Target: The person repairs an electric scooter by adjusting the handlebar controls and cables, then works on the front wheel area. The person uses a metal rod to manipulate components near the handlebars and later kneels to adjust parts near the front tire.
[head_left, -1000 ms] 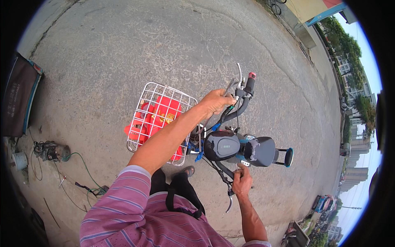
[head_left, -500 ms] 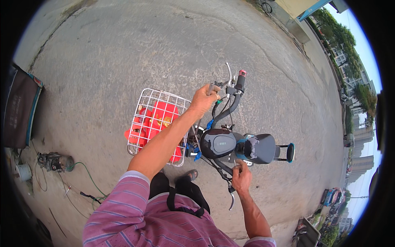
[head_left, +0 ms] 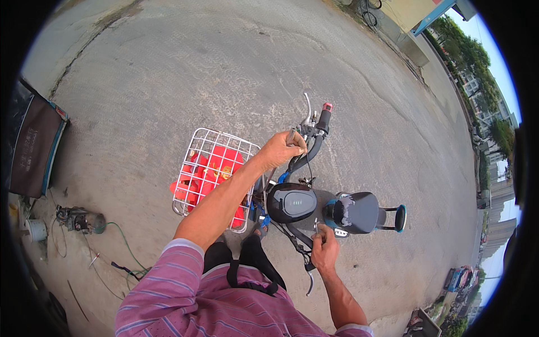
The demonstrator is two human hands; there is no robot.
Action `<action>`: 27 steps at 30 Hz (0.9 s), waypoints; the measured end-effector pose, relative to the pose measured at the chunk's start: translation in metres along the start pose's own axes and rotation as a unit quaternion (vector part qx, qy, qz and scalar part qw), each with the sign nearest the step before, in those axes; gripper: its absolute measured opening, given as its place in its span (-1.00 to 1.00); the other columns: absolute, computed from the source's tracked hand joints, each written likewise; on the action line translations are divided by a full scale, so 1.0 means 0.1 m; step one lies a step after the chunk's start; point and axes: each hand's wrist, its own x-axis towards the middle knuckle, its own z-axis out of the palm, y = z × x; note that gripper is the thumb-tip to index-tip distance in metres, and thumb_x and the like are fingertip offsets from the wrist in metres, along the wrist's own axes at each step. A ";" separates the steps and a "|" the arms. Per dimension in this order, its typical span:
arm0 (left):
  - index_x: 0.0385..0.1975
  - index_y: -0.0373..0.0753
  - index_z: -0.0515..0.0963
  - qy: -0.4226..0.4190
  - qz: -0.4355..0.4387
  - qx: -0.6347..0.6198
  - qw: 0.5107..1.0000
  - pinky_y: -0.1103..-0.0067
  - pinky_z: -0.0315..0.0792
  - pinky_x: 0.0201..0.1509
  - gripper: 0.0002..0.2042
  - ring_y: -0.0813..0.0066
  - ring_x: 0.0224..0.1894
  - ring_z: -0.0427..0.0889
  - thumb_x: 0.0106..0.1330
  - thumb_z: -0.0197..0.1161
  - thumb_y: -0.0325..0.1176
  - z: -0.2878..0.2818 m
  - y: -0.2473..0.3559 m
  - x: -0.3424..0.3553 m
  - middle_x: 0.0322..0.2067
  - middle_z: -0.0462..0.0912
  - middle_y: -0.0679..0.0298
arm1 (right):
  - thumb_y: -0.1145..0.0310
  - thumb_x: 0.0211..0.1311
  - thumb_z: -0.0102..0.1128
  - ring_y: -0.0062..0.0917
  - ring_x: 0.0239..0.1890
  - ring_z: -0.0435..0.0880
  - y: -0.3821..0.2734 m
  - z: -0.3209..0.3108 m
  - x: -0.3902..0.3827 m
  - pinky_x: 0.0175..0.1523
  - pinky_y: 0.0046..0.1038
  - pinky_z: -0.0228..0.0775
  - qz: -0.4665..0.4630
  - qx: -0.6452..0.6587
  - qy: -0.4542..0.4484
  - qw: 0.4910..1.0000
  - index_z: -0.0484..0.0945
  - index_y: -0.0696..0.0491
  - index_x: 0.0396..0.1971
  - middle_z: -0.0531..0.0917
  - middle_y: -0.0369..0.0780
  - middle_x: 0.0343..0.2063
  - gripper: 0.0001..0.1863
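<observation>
Small electric scooter (head_left: 314,208), seen from above, standing on a worn grey concrete yard (head_left: 224,73). Dark rounded front cowl, black handlebar (head_left: 307,154) set at an angle across the frame, far grip tipped red, silver brake lever curving beside it; black saddle (head_left: 356,212) behind the cowl, with a small rear rack edged in blue. White wire basket (head_left: 210,177) mounted at the front, holding red items. Left hand (head_left: 281,150), arm stretched out, closed around the handlebar just short of the far grip. Right hand (head_left: 324,250), well apart from the left, sits at the near end of the handlebar beside the saddle, fingers curled; whether it clamps the grip or something smaller cannot be told. Striped pink shirt sleeves in the lower frame. Off to the left: a dark fabric-sided cart (head_left: 33,146), a small motor-like unit (head_left: 81,219) and loose cables on the ground.
</observation>
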 end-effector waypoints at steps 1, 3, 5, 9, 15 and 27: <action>-0.29 -0.23 0.59 -0.004 0.014 0.033 0.999 0.58 0.44 -0.12 -0.93 0.65 -0.25 0.55 0.25 0.25 -0.49 0.02 0.00 0.01 -0.30 0.66 0.33 | 0.49 0.24 0.04 -0.41 -0.42 0.67 0.01 -0.01 0.02 -0.25 -0.40 0.49 0.014 0.031 -0.012 0.999 0.52 0.14 -0.03 0.66 -0.17 -0.50 -0.71; -0.26 -0.27 0.59 -0.016 -0.019 0.081 0.996 0.49 0.45 0.06 -0.90 0.52 -0.10 0.60 0.25 0.24 -0.48 0.10 0.08 -0.02 -0.20 0.67 0.23 | 0.49 0.29 -0.01 -0.50 -0.37 0.65 0.07 -0.02 0.01 -0.22 -0.47 0.47 0.052 0.091 -0.034 0.994 0.50 0.16 -0.01 0.65 -0.21 -0.46 -0.71; -0.24 -0.30 0.59 -0.018 -0.024 0.107 0.994 0.45 0.43 0.15 -0.88 0.43 -0.02 0.61 0.25 0.24 -0.48 0.15 0.06 -0.02 -0.13 0.66 0.17 | 0.46 0.34 0.00 -0.56 -0.39 0.60 0.22 -0.05 0.08 -0.22 -0.51 0.45 0.111 0.223 -0.062 0.967 0.48 0.15 0.04 0.61 -0.26 -0.44 -0.69; -0.15 -0.32 0.59 -0.008 -0.007 0.099 0.995 0.50 0.45 0.02 -0.78 0.49 -0.16 0.60 0.26 0.23 -0.40 0.20 0.07 -0.07 -0.18 0.66 0.20 | 0.43 0.32 0.03 -0.55 -0.36 0.56 0.19 -0.33 0.51 -0.21 -0.49 0.44 0.210 0.522 -0.085 0.823 0.39 0.12 0.19 0.58 -0.29 -0.38 -0.57; -0.09 -0.31 0.56 0.008 -0.045 0.087 0.995 0.59 0.42 -0.24 -0.78 0.61 -0.41 0.52 0.37 0.05 -0.42 0.24 0.09 -0.10 -0.40 0.58 0.31 | 0.50 0.20 0.06 -0.50 -0.28 0.56 -0.46 -0.47 1.53 -0.16 -0.43 0.43 0.094 0.640 -0.209 0.734 0.19 0.08 0.35 0.55 -0.24 -0.33 -0.34; -0.11 -0.28 0.50 0.045 -0.047 0.104 0.992 0.58 0.35 -0.43 -0.82 0.62 -0.55 0.44 0.41 -0.01 -0.42 0.33 0.20 -0.22 -0.52 0.45 0.36 | 0.38 0.14 0.25 -0.65 -0.43 0.52 -1.07 0.06 2.49 -0.31 -0.55 0.34 0.012 0.261 -0.201 0.944 0.58 0.23 -0.19 0.60 -0.30 -0.47 -0.72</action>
